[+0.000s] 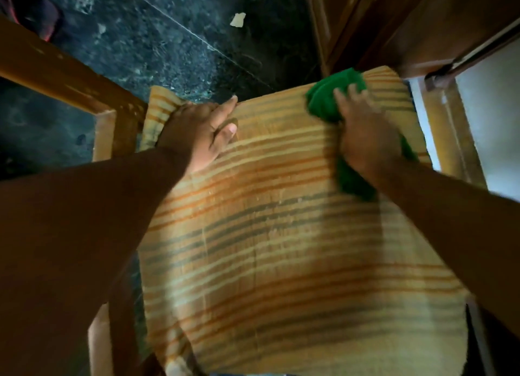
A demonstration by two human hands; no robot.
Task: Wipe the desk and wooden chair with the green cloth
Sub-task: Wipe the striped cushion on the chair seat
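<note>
Fingers of the right hand (363,131) are curled down over the green cloth (334,94), pressing it flat on the striped seat cushion (281,235) near its far right corner; cloth bunches out ahead of the fingertips and trails behind the wrist. Left hand (197,131) is gripping the far left edge of the cushion, fingers wrapped over the edge, thumb lying on top. Cushion sits on the wooden chair (107,128), frame visible on both sides. Dark speckled floor (157,38) beyond, with a pale scrap (237,19) lying on it. Wooden furniture (408,24) at top right, just beside the chair.
</note>
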